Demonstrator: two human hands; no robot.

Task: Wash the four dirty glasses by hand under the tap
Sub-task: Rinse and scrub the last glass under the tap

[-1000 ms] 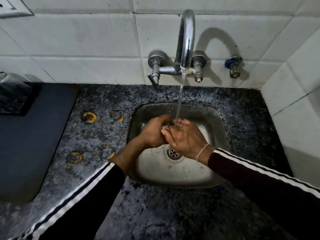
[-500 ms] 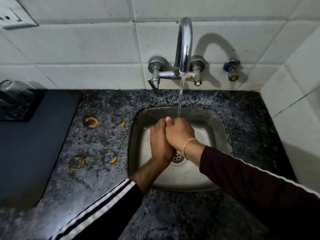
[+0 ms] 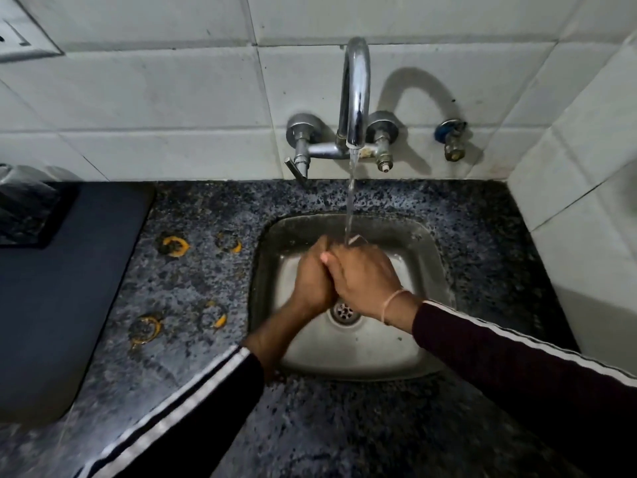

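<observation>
Water runs in a thin stream (image 3: 351, 201) from the chrome wall tap (image 3: 356, 98) into the steel sink (image 3: 362, 350). My left hand (image 3: 312, 281) and my right hand (image 3: 365, 281) are pressed together over the drain, fingertips just under the stream. The right hand's fingers lie across the left hand. No glass shows between them; only a small wet glint sits at the fingertips. A clear, glass-like object (image 3: 20, 201) stands at the far left edge on a dark tray, mostly cut off.
A dark mat (image 3: 69, 288) covers the counter's left side. Several yellow ring stains (image 3: 174, 244) mark the speckled granite (image 3: 344, 426) between mat and sink. A small valve (image 3: 451, 139) juts from the tiled back wall. A tiled side wall (image 3: 586, 201) closes off the right.
My hands turned from loosely clasped to pressed side by side, and now rub against each other under the stream. The view has tilted slightly downward.
</observation>
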